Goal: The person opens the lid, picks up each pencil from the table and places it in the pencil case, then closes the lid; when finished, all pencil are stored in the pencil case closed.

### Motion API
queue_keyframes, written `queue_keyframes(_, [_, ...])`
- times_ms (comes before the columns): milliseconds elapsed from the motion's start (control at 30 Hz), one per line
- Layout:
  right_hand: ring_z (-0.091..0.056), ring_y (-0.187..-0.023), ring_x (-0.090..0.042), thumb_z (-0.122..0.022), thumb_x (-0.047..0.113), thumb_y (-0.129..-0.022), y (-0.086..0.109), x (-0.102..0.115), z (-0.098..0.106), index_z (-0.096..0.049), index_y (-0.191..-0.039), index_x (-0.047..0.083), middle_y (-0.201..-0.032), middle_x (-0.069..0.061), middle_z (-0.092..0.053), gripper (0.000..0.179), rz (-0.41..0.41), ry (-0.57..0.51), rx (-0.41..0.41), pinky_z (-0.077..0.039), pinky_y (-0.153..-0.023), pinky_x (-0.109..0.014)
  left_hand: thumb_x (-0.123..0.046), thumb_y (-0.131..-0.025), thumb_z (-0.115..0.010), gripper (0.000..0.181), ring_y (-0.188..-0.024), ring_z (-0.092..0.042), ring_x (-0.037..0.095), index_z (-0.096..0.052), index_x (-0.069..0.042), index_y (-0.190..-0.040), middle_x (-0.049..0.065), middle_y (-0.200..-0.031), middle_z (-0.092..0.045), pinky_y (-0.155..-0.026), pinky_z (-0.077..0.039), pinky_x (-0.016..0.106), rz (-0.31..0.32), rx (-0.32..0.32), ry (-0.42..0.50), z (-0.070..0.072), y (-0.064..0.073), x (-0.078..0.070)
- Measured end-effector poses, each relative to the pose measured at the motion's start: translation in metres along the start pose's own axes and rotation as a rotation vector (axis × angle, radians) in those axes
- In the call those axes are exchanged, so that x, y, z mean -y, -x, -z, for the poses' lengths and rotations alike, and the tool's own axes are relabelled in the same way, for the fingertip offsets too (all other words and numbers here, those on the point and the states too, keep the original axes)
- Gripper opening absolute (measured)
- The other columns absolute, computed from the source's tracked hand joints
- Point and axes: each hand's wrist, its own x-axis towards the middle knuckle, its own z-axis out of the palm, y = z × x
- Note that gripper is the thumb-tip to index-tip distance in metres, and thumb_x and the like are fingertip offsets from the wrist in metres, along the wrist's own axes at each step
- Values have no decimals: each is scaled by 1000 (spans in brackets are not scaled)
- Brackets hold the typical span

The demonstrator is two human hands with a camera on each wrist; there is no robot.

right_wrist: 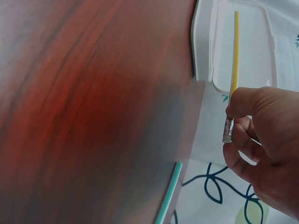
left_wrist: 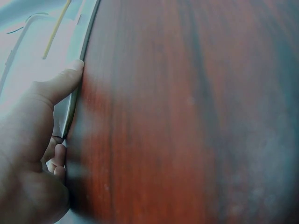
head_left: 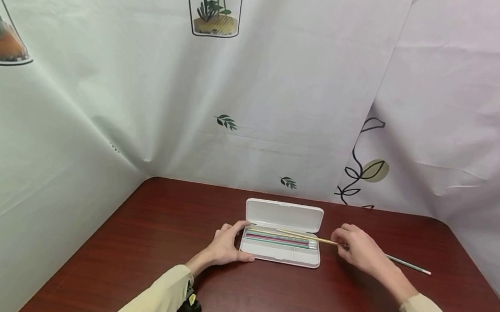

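Note:
An open white pencil case [head_left: 268, 251] lies on the table with its lid [head_left: 283, 216] raised at the back. Several coloured pencils [head_left: 277, 239] lie lengthwise inside it. My left hand [head_left: 224, 246] holds the case's left end, thumb on the front edge and fingers round the back corner; the left wrist view shows the thumb [left_wrist: 70, 79] on the rim. With thumb and fingers, my right hand [head_left: 363, 251] pinches a yellow pencil [right_wrist: 235, 56] near its eraser end. That pencil points left over the case, slightly tilted.
A green pencil [head_left: 408, 264] with a white end lies on the dark red wooden table [head_left: 259, 305], right of the case and partly behind my right hand. White patterned cloth [head_left: 285, 102] hangs behind the table and along both sides.

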Motion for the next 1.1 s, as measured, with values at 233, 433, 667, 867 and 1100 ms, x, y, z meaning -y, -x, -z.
queue_keyframes(233, [-48,-73,-13,-70,-8,-72,-7,7,-8,-67,-82,10,-76,5,-51,22,-1,0,4,-46,-63,-34,-36,-67,-93,88,-106,-47,27,-51,-12,-140,7,-109,-61,-91,-31,48,-2,5,-4,-1,1,0])
queue_keyframes(433, [-50,-75,-13,-72,-8,-73,-14,11,-15,-69,-83,11,-79,9,-51,22,5,23,-12,-47,-64,-34,-35,-67,-92,87,-106,-48,27,-51,-11,-140,8,-109,-62,-91,-31,48,-11,2,-3,0,1,0])
queue_keyframes(667, [-49,-76,-14,-74,-7,-74,-21,17,-22,-66,-81,12,-78,9,-49,22,15,31,-26,-44,-62,-33,-36,-67,-92,87,-107,-48,27,-50,-12,-140,8,-110,-62,-90,-31,47,-10,2,-4,0,0,0])
queue_keyframes(867, [-52,-79,-17,-74,-6,-76,-27,25,-30,-66,-81,13,-82,4,-55,21,-1,41,-16,-47,-63,-34,-36,-67,-92,87,-106,-48,27,-51,-12,-140,8,-109,-62,-91,-31,47,-14,1,-9,0,0,1])
queue_keyframes(1100, [-53,-80,-19,-73,-7,-76,-33,32,-36,-68,-83,10,-82,2,-56,19,3,49,-12,-48,-64,-34,-37,-67,-92,87,-106,-47,26,-51,-13,-140,7,-109,-63,-91,-31,47,-7,2,-5,0,0,0])
